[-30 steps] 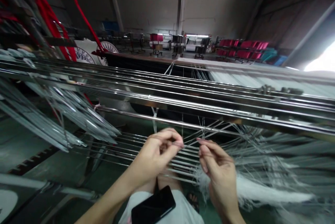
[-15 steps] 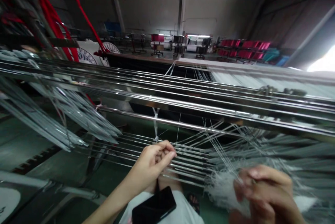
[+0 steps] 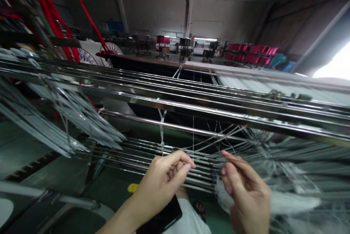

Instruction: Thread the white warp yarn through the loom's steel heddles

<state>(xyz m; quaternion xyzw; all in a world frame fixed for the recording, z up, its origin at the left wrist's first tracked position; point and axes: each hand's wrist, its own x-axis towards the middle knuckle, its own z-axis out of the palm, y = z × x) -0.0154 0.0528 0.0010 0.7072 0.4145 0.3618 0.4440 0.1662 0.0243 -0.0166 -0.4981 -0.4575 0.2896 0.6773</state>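
A person sat at a loom frame, both bare hands raised in front of a bank of long shiny steel rods (image 3: 191,108) that ran across the whole view. The left hand (image 3: 164,181) was curled closed, thumb and forefinger pinched on a fine white thread (image 3: 193,135) that rose straight up toward the steel rods. The right hand (image 3: 247,192), just beside the left and below the rods, had its thumb and forefinger drawn together as well; whether a strand lay between them could not be told through the blur. More loose white threads (image 3: 232,135) fanned out between the right hand and the rods, and a fluffy white bundle of yarn (image 3: 287,203) lay to the right of that hand. Below the rods on the left side hung slanted bunches of thin metal heddles (image 3: 71,113). A black phone (image 3: 161,219) rested on the person's lap beneath the left wrist. Red straps (image 3: 51,19) hung above the rods' left end.
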